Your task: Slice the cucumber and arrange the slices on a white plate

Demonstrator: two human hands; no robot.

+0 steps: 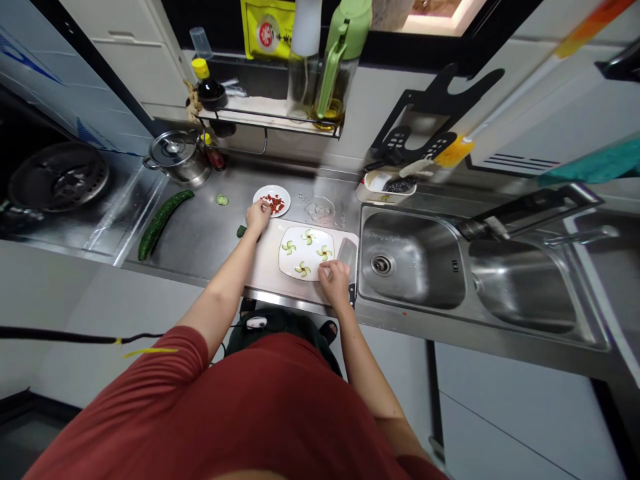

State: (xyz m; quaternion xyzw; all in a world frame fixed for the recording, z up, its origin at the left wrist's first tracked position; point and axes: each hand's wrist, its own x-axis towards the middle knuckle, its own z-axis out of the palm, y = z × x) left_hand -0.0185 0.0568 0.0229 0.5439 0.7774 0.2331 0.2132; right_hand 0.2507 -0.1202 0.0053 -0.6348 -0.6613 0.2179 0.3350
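Observation:
My left hand [258, 218] reaches to the near left rim of a small white plate [285, 195], fingertips pinched beside small red pieces [274, 203] that look like goji berries. Whatever sits between those fingertips is too small to see. Over the lower right corner of a larger white plate [306, 255], my right hand [335, 279] has its fingers drawn together; their grip is unclear. Several pinwheels of green cucumber slices [302, 269] with red centres are laid out on this plate. It rests on a pale cutting board [265, 267]. A cleaver [347, 252] lies along the board's right side.
A whole cucumber [161, 223], a cucumber slice [222, 199] and a dark green cucumber end [241, 231] lie on the steel counter at left. Behind stands a lidded pot [181, 160]. The double sink [415, 257] is at right; a bottle shelf [265, 110] hangs above.

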